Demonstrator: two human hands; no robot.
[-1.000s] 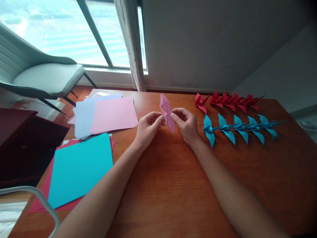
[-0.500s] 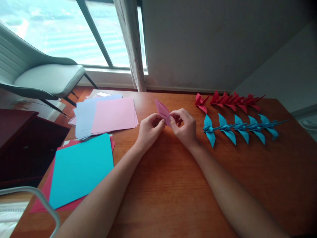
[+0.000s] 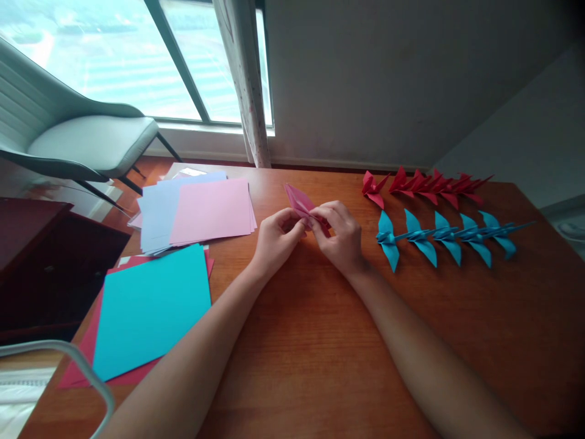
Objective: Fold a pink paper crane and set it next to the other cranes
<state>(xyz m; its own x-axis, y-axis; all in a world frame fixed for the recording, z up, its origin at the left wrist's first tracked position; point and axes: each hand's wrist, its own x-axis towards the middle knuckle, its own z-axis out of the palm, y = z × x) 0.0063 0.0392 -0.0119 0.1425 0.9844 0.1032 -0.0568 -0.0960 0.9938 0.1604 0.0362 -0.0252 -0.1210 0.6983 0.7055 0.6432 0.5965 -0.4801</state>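
Note:
A folded piece of pink origami paper [image 3: 298,199] is held up over the middle of the wooden table [image 3: 292,341], its pointed end slanting up and to the left. My left hand [image 3: 280,236] is closed on its lower part, thumb and fingertips pinching. From the other side my right hand [image 3: 339,233] pinches the same lower part, its fingertips meeting those of the left. Fingers cover the lower folds. To the right lie a row of blue paper cranes [image 3: 445,235] and, behind it, a row of red paper cranes [image 3: 434,185].
Pink sheets [image 3: 212,213] overlap pale blue sheets [image 3: 158,216] at the back left. Nearer, a turquoise sheet [image 3: 153,311] lies over red paper [image 3: 75,372]. A chair [image 3: 91,140] stands beyond the table by the window, and a pale curved rail [image 3: 86,369] shows at the lower left.
My right fingers have shifted left along the pink paper and now pinch close to my left fingertips. The folded paper leans slightly further left.

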